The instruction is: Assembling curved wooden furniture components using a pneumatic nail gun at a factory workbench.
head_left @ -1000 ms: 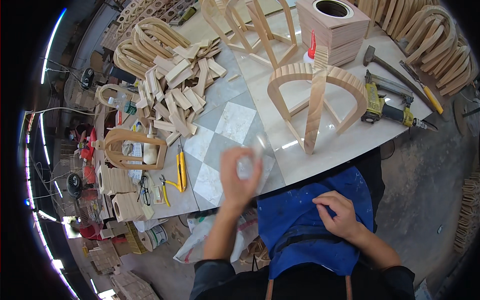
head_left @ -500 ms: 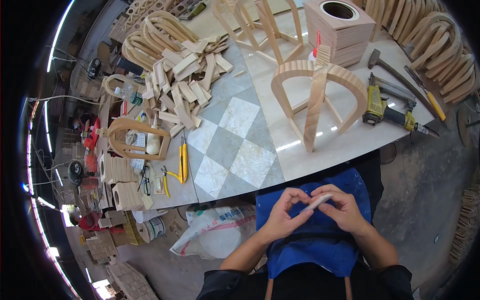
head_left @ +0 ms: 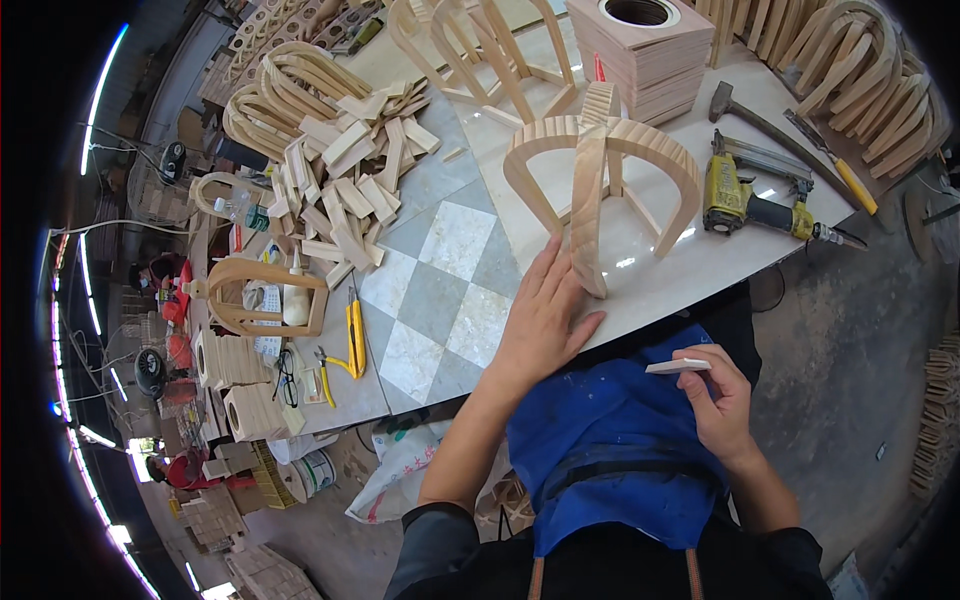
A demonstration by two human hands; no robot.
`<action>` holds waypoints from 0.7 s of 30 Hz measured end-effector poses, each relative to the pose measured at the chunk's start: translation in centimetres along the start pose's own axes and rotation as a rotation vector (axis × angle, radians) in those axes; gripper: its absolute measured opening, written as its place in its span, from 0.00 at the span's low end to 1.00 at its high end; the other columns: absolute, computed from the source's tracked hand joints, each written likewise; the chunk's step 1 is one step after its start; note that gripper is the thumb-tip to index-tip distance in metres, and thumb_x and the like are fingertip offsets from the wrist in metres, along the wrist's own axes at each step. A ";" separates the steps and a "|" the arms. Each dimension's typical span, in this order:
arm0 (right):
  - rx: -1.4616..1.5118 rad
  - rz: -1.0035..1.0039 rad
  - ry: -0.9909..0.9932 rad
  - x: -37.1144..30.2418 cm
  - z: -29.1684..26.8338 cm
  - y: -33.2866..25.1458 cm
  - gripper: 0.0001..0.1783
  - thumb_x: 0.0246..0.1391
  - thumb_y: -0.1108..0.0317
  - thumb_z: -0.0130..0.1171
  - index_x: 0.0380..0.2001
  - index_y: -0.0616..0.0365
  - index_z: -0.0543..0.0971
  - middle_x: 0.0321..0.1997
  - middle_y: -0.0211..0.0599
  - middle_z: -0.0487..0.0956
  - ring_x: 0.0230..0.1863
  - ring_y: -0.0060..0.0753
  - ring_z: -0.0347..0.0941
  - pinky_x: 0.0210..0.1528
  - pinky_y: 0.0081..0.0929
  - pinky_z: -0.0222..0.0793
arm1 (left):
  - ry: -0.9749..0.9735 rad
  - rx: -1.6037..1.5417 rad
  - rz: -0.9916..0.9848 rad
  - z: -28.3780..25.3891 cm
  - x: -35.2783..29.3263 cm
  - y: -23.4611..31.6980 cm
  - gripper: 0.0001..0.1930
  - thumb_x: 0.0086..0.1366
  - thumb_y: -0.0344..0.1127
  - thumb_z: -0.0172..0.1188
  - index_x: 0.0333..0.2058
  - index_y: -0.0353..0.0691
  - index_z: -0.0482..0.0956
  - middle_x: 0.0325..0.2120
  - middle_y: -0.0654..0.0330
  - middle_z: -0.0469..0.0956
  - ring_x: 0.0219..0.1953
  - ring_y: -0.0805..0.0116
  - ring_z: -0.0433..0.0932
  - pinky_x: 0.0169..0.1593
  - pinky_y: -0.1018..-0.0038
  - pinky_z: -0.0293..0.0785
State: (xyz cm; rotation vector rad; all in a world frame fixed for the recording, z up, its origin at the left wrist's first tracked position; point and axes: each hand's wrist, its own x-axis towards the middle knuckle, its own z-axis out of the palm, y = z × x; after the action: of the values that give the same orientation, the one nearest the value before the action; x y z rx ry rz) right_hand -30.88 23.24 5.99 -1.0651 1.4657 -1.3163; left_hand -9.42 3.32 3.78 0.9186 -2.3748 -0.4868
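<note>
Near the table's front edge stands a pale wooden frame (head_left: 589,210) of crossing arches. My left hand (head_left: 545,315) reaches up to its near side, fingers stretched out and laid against or right beside the lower part of the front leg; exact contact is hard to see. Over the blue apron (head_left: 610,440), my right hand (head_left: 722,405) pinches a small flat pale piece, apparently a wood strip (head_left: 678,366), between thumb and fingers. The strip's end points left, toward the left wrist.
A yellow nail gun (head_left: 730,195), hammer (head_left: 775,130) and yellow-handled tool (head_left: 855,185) lie at right. Stacked square wooden boards (head_left: 650,75) stand behind the frame. Loose wood strips (head_left: 350,185) are heaped at left, with yellow pliers (head_left: 355,335) nearer me.
Both hands were together at the strip over my apron. My left hand has let go and moved up to the frame; the right keeps the strip. The whole view has shifted slightly.
</note>
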 end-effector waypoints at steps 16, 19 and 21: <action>-0.606 -0.464 0.113 6.4 -2.8 -1.5 0.18 0.59 0.84 0.65 0.52 0.62 0.86 0.58 0.41 0.86 0.49 0.41 0.86 0.52 0.32 0.83 | -0.121 -0.069 0.024 2.6 -0.6 2.3 0.26 0.63 0.35 0.77 0.60 0.41 0.84 0.42 0.60 0.85 0.49 0.57 0.80 0.62 0.57 0.69; -0.757 -0.514 0.082 8.1 -3.0 0.0 0.18 0.59 0.80 0.65 0.52 0.60 0.86 0.58 0.38 0.85 0.50 0.42 0.85 0.53 0.34 0.82 | -0.065 -0.085 0.042 3.2 -0.5 2.1 0.26 0.63 0.34 0.77 0.60 0.42 0.84 0.40 0.61 0.85 0.46 0.58 0.80 0.60 0.59 0.68; -0.813 -0.534 0.041 8.9 -2.8 0.4 0.17 0.59 0.80 0.65 0.52 0.59 0.86 0.58 0.37 0.85 0.50 0.41 0.85 0.54 0.34 0.81 | -0.076 -0.102 0.064 3.1 -0.6 1.8 0.26 0.62 0.33 0.77 0.60 0.42 0.85 0.40 0.61 0.85 0.46 0.59 0.80 0.60 0.61 0.68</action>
State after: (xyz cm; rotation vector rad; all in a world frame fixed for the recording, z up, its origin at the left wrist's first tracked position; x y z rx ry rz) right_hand -35.83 15.41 5.25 -2.0733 1.8828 -1.0757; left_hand -11.84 5.39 2.05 0.7893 -2.4147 -0.6216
